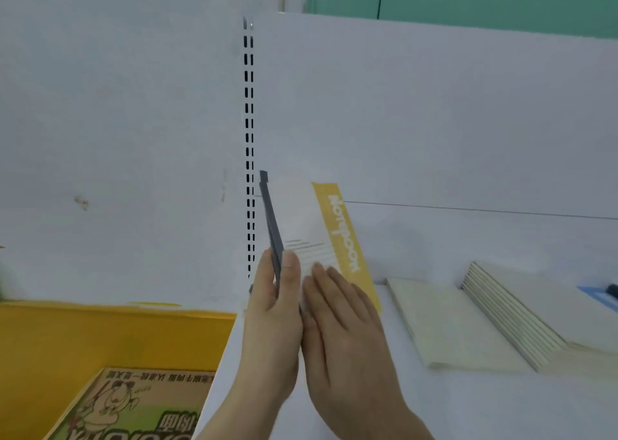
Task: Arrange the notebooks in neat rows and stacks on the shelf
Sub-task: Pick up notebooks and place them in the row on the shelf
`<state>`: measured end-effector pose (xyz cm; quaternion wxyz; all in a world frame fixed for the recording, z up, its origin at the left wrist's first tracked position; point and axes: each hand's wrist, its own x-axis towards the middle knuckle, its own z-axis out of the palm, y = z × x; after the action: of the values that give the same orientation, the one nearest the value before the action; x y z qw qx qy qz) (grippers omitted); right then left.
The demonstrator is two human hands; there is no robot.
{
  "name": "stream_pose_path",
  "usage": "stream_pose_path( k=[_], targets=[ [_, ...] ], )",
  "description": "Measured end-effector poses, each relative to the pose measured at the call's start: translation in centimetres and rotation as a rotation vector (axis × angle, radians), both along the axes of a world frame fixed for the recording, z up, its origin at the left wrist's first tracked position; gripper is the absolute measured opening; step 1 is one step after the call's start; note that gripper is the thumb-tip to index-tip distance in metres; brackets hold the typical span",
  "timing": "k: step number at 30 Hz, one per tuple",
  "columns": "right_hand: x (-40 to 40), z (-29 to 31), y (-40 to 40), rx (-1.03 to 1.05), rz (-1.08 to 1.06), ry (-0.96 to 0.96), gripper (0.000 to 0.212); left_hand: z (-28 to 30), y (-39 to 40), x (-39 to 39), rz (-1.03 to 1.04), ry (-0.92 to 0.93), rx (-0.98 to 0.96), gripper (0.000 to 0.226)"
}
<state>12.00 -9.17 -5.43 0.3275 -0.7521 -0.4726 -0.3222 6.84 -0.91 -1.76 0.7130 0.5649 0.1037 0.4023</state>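
Note:
A white notebook with a yellow band and white lettering [311,225] stands tilted on the white shelf [468,406], at its left end beside a grey divider edge [270,218]. My left hand [272,319] holds the notebook's left edge, thumb on the cover and fingers behind. Flat against the cover's lower part lies my right hand [344,332], its fingers straight. To the right, a cream notebook stack [451,326] lies flat on the shelf. Beyond it, a taller stack of cream notebooks [521,309] is fanned out at a slant.
A slotted upright rail [249,138] runs up the white back panel. At lower left sits a yellow bin [100,336] holding a brown and green printed book [133,406]. A blue item [602,294] shows at the right edge.

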Motion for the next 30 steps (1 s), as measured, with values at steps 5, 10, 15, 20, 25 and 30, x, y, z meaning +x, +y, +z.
stream_pose_path(
  k=[5, 10, 15, 20, 25, 30],
  targets=[
    [1.8, 0.4, -3.5, 0.106, -0.06, 0.071, 0.047, -0.8, -0.7, 0.3, -0.003, -0.022, 0.032, 0.033],
    [3.5, 0.7, -7.3, 0.141, -0.125, 0.467, 0.058, -2.1, -2.4, 1.2, 0.008, -0.003, 0.079, 0.024],
    [2.7, 0.4, -10.0, 0.278, -0.173, 0.445, 0.061, -2.1, -5.3, 2.4, 0.051, 0.075, 0.303, 0.014],
    [3.7, 0.0, -15.6, 0.378, -0.311, 0.375, 0.051, -1.3, -10.0, 3.1, -0.316, 0.152, 0.259, 0.031],
    [4.2, 0.5, -23.2, 0.426, -0.344, 0.472, 0.057, -0.4, -17.4, 4.1, -0.264, 0.084, 0.298, 0.029],
    [4.8, 0.4, -34.3, 0.398, -0.388, 0.518, 0.057, -0.2, -28.3, 5.9, -0.326, 0.085, 0.221, 0.032]
  ],
)
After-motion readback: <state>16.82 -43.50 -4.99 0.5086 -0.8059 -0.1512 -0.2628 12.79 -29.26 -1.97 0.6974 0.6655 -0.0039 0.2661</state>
